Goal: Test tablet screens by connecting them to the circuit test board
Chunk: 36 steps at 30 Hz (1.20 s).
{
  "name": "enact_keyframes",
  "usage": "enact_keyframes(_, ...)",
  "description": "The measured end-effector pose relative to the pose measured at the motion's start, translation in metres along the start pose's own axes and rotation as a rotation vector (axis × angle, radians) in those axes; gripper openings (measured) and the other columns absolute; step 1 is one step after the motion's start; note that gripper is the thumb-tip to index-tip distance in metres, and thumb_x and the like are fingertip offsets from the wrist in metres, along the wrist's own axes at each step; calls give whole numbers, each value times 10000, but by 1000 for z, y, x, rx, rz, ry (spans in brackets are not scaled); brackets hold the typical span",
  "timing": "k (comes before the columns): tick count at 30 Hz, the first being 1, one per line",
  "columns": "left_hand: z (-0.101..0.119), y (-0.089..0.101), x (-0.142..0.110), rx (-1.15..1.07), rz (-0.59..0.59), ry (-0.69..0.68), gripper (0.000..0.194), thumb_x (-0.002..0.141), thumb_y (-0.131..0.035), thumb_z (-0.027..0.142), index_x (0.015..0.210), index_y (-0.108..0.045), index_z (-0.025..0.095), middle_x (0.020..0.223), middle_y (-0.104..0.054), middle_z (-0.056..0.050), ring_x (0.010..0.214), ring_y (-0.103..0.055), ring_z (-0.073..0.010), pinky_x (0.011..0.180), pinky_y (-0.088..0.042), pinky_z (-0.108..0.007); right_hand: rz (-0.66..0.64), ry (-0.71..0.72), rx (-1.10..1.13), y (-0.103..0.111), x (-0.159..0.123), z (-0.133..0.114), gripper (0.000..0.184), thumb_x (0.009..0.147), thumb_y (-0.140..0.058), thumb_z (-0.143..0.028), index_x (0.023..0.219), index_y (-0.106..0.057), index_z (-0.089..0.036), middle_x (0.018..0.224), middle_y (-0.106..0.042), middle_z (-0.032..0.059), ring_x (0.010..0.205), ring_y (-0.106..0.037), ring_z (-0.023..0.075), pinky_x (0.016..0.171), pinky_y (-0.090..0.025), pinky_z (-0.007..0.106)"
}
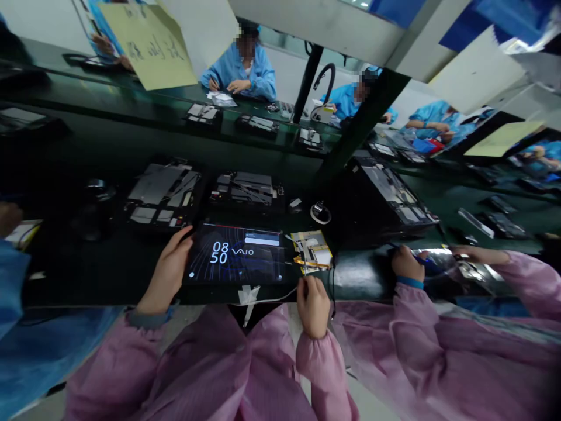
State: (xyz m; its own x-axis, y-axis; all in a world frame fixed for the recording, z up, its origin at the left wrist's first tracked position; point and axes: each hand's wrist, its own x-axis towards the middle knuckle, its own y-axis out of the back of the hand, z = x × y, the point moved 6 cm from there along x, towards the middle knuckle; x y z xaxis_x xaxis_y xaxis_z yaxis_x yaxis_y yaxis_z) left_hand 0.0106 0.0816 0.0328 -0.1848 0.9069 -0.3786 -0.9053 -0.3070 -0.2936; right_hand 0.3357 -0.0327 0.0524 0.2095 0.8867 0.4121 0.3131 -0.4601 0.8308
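A lit tablet screen [239, 254] lies on the dark green bench, showing 08:50 and the word VAIO. My left hand [170, 266] grips it by its left edge, thumb along the side. To the right of the screen, my right hand [313, 304] is closed in a pinch on a white cable [278, 296] that comes from the bench's front edge. A thin pale end sticks up past these fingers. Just beyond it sits a small board with battery pack and orange flex cable [313, 251], beside the screen's right edge.
Opened tablet bodies [164, 190] and stacked units [390, 187] stand behind. A coiled white cable [320, 213] lies nearby. White tape [248, 298] marks the bench edge. A co-worker's hand [407, 266] works at right; another person's blue sleeve is at left. People in blue sit opposite.
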Motion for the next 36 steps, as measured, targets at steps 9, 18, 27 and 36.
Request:
enact_keyframes(9,-8,-3,12,18,-87,-21,580,771,-669,303,1335,-532,311,1134,-690,-33,1026,-644,-215,869,-512,-327,-164,420,213,-33,13,-111,339,899,-553,-313,1218,-608,-210,1382,-462,123,1321,-336,333,1023,-365,527)
enact_keyframes(18,-9,5,10,64,-56,-106,576,768,-685,368,1324,-546,309,1008,-709,-17,908,-665,-217,765,-541,-309,93,43,225,-5,-15,-10,205,936,-432,-146,1052,-594,-192,1036,-598,99,993,-545,211,843,-477,368)
enact_keyframes(27,-16,-2,32,58,-16,-226,558,731,-689,364,1270,-589,265,990,-676,-30,890,-636,-207,737,-511,-292,72,-70,-95,-32,21,32,317,809,-419,-74,1000,-644,-190,963,-589,96,896,-531,229,806,-460,377)
enact_keyframes(36,-10,-3,26,139,1,-263,502,733,-659,401,1208,-612,242,1053,-665,-28,906,-622,-224,767,-507,-322,93,-309,225,-13,-9,38,302,750,-437,-149,999,-605,-170,839,-562,43,664,-535,160,639,-450,282)
